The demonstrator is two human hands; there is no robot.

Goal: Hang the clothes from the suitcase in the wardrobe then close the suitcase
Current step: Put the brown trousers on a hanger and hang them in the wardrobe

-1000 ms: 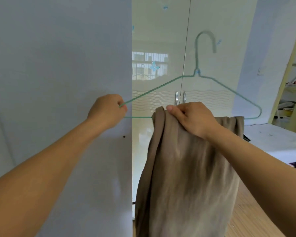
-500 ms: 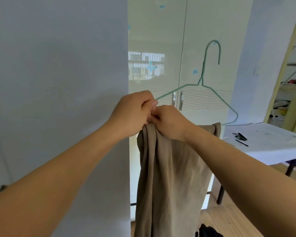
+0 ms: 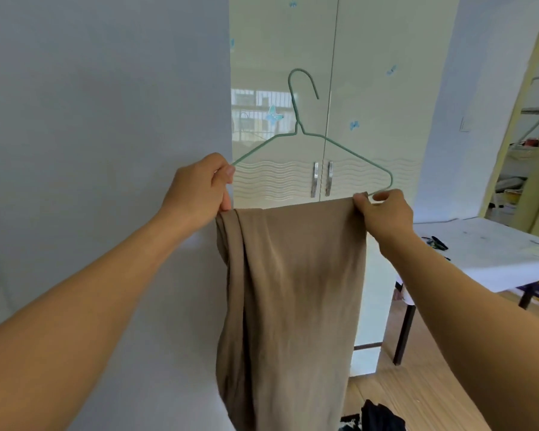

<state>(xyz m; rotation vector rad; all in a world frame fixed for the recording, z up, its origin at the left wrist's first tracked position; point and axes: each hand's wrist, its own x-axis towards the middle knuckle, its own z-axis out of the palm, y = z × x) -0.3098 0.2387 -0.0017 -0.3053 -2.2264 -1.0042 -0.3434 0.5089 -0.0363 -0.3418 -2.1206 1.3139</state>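
Closed wardrobe doors (image 3: 330,88) fill the far background. Left hand (image 3: 199,185) and right hand (image 3: 385,213) grasp opposite ends of a green hanger (image 3: 302,135) draped with a tan garment (image 3: 293,290).

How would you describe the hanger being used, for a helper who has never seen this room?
Look in front of the glossy cream wardrobe doors with butterfly stickers. Held up between the left hand and right hand is the hanger: thin pale green wire, hook upward, with beige trousers draped over its bottom bar.

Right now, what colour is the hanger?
Pale green wire hanger, clearest in the head view, with tan cloth draped on it.
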